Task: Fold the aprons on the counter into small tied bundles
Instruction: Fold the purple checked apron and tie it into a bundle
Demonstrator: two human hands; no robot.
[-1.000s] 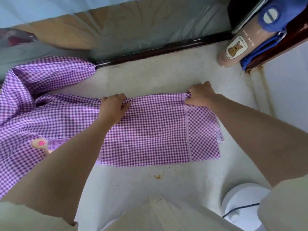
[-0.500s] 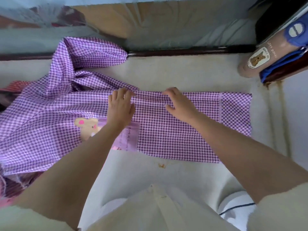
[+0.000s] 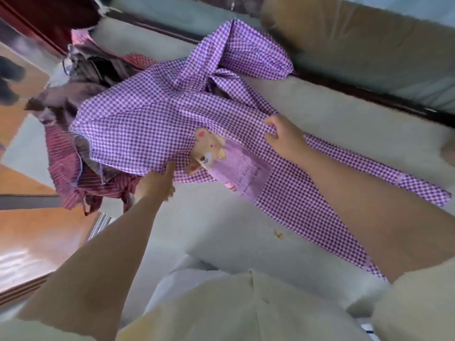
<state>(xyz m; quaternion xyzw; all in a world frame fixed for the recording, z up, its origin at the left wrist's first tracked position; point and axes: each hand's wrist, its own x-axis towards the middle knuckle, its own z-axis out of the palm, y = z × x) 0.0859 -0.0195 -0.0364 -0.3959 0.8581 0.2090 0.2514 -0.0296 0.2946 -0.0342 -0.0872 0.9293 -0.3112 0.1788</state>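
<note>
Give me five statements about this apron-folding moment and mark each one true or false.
1. The right hand pinches the purple checked apron at its far edge. True.
2. The bear patch is turned face down. False: it shows on top, at the lilac pocket.
3. Red striped cloth is heaped at the apron's left end. True.
4. The apron is already a tied bundle. False: it lies spread over the counter.
5. The left hand lies on the bear patch. False: it is at the apron's near edge, left of the patch.
</note>
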